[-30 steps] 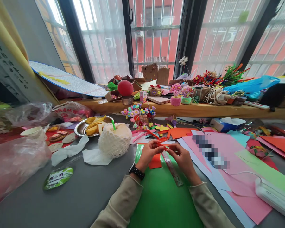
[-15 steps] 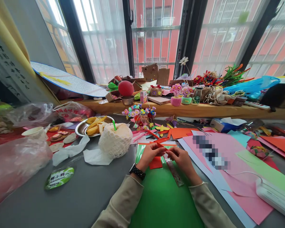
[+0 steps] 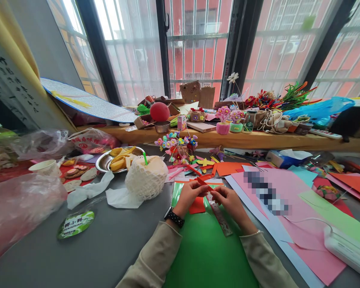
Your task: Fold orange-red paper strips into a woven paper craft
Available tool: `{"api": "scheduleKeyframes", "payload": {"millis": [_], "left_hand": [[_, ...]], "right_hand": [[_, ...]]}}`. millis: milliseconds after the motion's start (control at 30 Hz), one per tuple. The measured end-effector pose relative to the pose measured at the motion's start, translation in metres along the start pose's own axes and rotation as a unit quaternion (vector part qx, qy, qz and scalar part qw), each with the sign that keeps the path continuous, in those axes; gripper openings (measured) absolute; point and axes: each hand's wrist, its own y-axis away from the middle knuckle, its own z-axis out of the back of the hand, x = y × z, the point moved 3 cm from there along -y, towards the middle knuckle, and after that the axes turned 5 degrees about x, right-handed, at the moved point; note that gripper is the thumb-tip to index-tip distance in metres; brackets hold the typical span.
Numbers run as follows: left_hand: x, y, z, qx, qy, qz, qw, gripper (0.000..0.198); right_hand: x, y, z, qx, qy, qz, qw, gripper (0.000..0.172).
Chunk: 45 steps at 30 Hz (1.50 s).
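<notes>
My left hand point(image 3: 188, 196) and my right hand point(image 3: 230, 201) meet over a green paper sheet point(image 3: 207, 252) at the table's near middle. Both pinch a small folded strip of red paper point(image 3: 204, 183) between fingertips. Below the hands lie an orange-red paper piece point(image 3: 197, 205) and a clear ruler point(image 3: 220, 215). A black watch sits on my left wrist.
A white net-wrapped fruit point(image 3: 146, 177) with a green straw stands left of the hands, beside a metal plate of banana peels point(image 3: 117, 159). Pink sheets point(image 3: 276, 204), a white device point(image 3: 348, 248) and plastic bags point(image 3: 21, 204) surround them. A cluttered wooden sill point(image 3: 243, 138) runs behind.
My hands have come closer together on the red strip and shifted slightly nearer to me; the strip's end now sticks up between the fingertips.
</notes>
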Motion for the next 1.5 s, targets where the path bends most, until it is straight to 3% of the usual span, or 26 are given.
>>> {"api": "scheduleKeyframes", "payload": {"millis": [233, 633, 733, 833, 1000, 1167, 1500], "left_hand": [[-0.007, 0.004, -0.009, 0.098, 0.048, 0.000, 0.994, 0.031], [-0.005, 0.001, -0.005, 0.040, 0.066, -0.005, 0.997, 0.028], [-0.005, 0.001, -0.004, 0.026, 0.074, -0.001, 0.997, 0.028], [-0.006, 0.001, -0.003, 0.013, 0.068, 0.001, 0.998, 0.028], [-0.004, -0.001, 0.000, -0.013, 0.057, 0.005, 0.998, 0.031], [-0.003, -0.002, 0.000, -0.006, 0.044, 0.000, 0.999, 0.032], [0.000, -0.001, -0.002, -0.008, -0.011, 0.020, 1.000, 0.029]], "right_hand": [[-0.001, 0.000, -0.002, 0.067, -0.131, -0.036, 0.988, 0.024], [-0.009, -0.003, -0.001, 0.049, -0.169, -0.077, 0.981, 0.033], [-0.012, -0.004, 0.002, 0.014, -0.178, -0.093, 0.980, 0.041], [-0.009, -0.004, 0.004, -0.006, -0.145, -0.073, 0.987, 0.040], [-0.001, -0.001, 0.001, 0.032, -0.091, -0.027, 0.995, 0.032], [0.000, 0.000, 0.000, 0.038, -0.076, -0.023, 0.996, 0.035], [0.004, 0.001, -0.005, 0.021, 0.027, 0.013, 0.999, 0.020]]}}
